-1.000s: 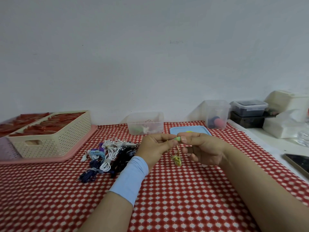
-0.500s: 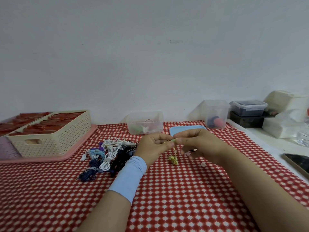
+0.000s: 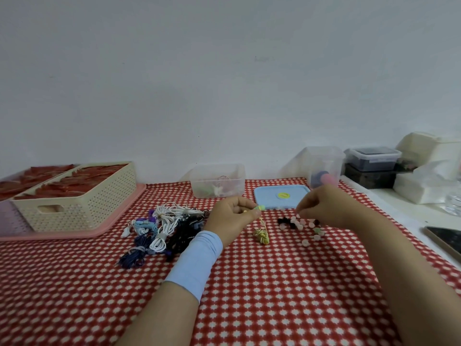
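My left hand (image 3: 232,218), with a light blue wristband, pinches a thin yellow-green cord just below a small green bead (image 3: 259,208). The cord's wound bundle (image 3: 262,236) hangs down onto the red checked tablecloth. My right hand (image 3: 324,208) hovers to the right, knuckles up and fingertips bunched downward over a scatter of pink, black and green beads (image 3: 303,226). Whether those fingertips hold a bead is hidden.
A pile of white, blue and black cord bundles (image 3: 162,228) lies left of my left hand. Behind are a cream basket (image 3: 74,203) on a pink tray, a clear box (image 3: 217,181), a blue lid (image 3: 279,196) and a tall clear container (image 3: 324,166). A phone (image 3: 446,238) lies at the right.
My right hand let go of the cord and bead and moved right, down over the loose beads. My left hand keeps the cord with the green bead on it.
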The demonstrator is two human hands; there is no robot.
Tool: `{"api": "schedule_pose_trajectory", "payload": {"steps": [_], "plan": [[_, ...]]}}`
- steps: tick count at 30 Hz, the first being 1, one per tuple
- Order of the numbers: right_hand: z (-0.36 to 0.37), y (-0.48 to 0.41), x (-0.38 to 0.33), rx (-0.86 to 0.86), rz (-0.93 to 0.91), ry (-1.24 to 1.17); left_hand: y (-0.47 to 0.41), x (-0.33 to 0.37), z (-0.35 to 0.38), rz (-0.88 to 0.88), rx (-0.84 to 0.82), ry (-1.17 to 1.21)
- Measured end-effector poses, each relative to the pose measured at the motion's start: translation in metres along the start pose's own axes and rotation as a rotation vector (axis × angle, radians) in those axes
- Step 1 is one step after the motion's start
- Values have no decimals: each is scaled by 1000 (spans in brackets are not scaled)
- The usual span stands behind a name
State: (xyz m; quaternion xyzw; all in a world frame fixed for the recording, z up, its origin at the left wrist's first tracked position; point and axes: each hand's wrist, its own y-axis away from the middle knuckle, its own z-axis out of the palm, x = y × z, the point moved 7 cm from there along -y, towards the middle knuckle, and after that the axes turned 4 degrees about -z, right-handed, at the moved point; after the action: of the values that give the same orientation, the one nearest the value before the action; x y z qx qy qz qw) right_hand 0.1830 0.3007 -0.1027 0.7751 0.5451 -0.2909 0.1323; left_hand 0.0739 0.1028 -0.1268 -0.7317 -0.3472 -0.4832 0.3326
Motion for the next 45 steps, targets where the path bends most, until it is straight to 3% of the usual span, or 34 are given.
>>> {"api": "schedule_pose_trajectory", "payload": {"steps": [9,14,19,31,33,36,39,45], "plan": [[4,-2,24,-148,194,269,6,7,11,95,-152,-223],[6,-4,19,-121,150,269,6,8,7,83,-146,-199],[16,-5,-13,-53,-13,-12,5,7,3,57,-120,-173],[43,0,-28,-105,-33,-404,-3,-6,-9,-34,-81,-250],[43,2,-33,-90,-39,-478,-3,-9,-7,-123,-102,-147],[44,4,-39,-68,-57,-533,2,-12,0,-285,-197,241],[47,4,-42,-54,-64,-585,4,-8,2,-324,-266,465],[43,2,-41,4,-56,-667,3,-6,-2,-200,-189,248]]}}
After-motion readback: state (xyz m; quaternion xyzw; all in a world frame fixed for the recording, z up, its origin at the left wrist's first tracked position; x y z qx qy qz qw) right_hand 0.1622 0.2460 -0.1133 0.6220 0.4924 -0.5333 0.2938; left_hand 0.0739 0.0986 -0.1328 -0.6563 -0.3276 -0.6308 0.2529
